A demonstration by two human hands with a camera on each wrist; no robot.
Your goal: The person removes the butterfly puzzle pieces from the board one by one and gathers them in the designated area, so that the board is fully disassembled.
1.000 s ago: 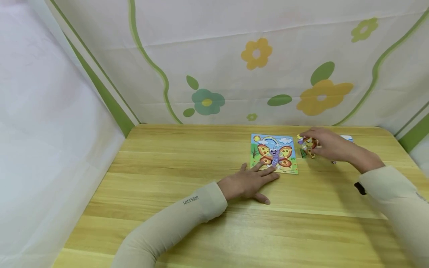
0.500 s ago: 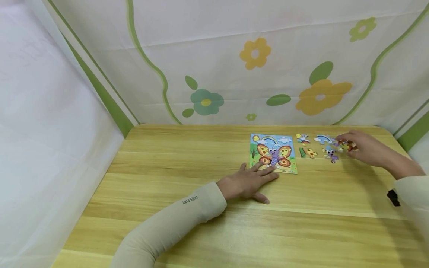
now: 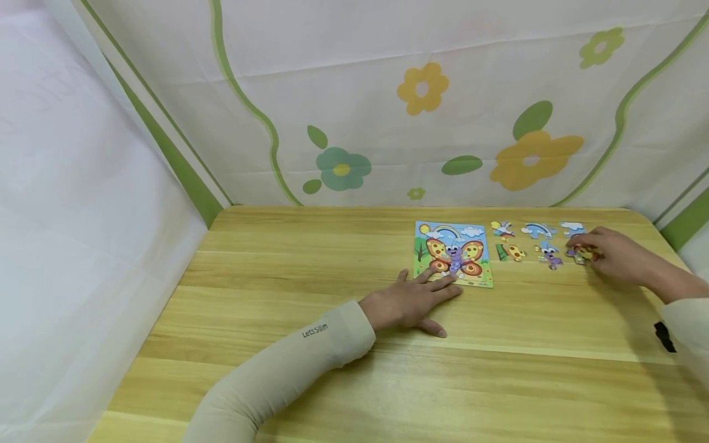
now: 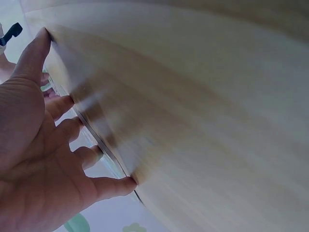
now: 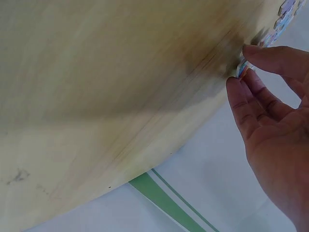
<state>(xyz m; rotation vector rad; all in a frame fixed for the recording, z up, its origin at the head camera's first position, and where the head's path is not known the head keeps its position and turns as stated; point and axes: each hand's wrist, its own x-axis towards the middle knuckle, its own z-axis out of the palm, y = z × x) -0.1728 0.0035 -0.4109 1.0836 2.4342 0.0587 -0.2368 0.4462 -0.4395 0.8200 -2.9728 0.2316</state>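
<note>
The left hand lies with fingers spread, its fingertips resting on the near edge of the square, colourful butterfly-picture board. Farther right, the right hand pinches a small red, yellow and purple jigsaw piece between thumb and fingers, just beside the blue jigsaw piece with a white cloud.

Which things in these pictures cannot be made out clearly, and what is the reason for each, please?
- Head view: part of the puzzle piece pinched by the right hand; fingers cover it.
- Head view: the lower left of the butterfly picture; the left hand covers it.
- Head view: small print along that picture's bottom; too small.
- Head view: the rest of the right sleeve; cut off by the right edge.
</note>
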